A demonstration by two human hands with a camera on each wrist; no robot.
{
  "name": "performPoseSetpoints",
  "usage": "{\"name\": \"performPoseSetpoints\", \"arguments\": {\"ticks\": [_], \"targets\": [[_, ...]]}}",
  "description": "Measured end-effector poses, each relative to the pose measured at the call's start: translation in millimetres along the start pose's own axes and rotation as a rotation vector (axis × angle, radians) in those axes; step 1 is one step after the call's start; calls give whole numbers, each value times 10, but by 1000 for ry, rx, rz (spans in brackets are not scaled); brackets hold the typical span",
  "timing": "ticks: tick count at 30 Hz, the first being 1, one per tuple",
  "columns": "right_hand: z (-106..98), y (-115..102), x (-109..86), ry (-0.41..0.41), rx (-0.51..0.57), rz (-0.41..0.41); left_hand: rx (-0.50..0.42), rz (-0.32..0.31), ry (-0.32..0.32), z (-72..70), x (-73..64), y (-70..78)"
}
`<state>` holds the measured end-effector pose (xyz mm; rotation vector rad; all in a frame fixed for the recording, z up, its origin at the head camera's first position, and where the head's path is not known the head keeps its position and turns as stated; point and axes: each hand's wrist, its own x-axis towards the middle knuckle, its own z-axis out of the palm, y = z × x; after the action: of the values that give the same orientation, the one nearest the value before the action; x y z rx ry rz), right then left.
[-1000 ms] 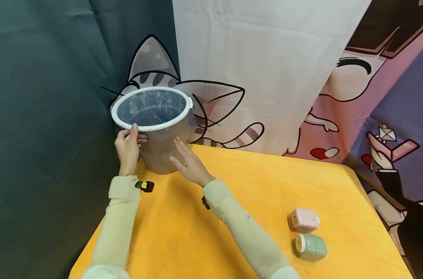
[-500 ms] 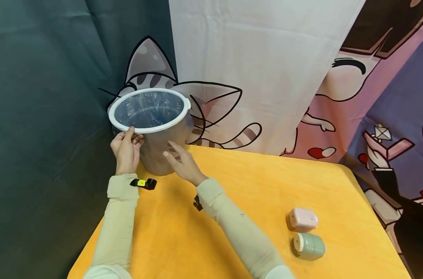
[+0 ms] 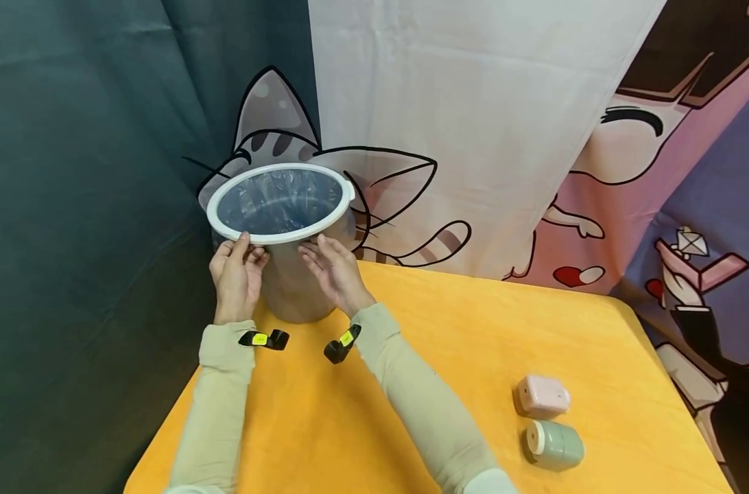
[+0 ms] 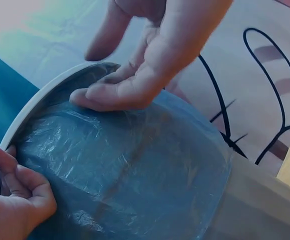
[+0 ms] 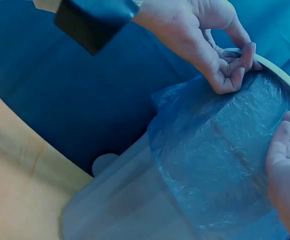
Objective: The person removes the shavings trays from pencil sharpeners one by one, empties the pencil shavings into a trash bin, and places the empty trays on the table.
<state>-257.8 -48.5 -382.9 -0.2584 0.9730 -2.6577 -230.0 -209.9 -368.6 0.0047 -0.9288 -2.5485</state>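
Note:
A grey trash can (image 3: 294, 291) with a white rim ring (image 3: 279, 238) stands at the back left of the yellow table. A thin translucent plastic bag (image 5: 210, 160) lines it and drapes down its outside below the ring. My left hand (image 3: 235, 278) pinches the ring at the near left, thumb on top and fingers curled beneath. Just right of it, my right hand (image 3: 339, 273) comes in under the ring. Its extended fingers lie against the draped bag (image 4: 115, 160) in the left wrist view, the thumb apart from them.
Two small rounded containers, one pink (image 3: 542, 396) and one green (image 3: 556, 445), lie at the right of the yellow table (image 3: 411, 336). A dark green curtain (image 3: 90, 171) hangs close on the left. A printed cartoon backdrop (image 3: 411, 75) hangs behind.
My right hand first drew down and left along the can, then rose with its palm turning up to just under the ring. My left hand keeps its pinch on the ring.

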Motion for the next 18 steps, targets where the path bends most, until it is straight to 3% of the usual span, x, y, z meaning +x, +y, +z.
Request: {"name": "performPoseSetpoints", "arguments": {"ticks": [10, 18], "targets": [[32, -187, -131, 24, -31, -53, 36, 14, -47, 101, -231, -42], [-104, -216, -280, 43, 35, -94, 28, 2, -96, 160, -396, -128]]}}
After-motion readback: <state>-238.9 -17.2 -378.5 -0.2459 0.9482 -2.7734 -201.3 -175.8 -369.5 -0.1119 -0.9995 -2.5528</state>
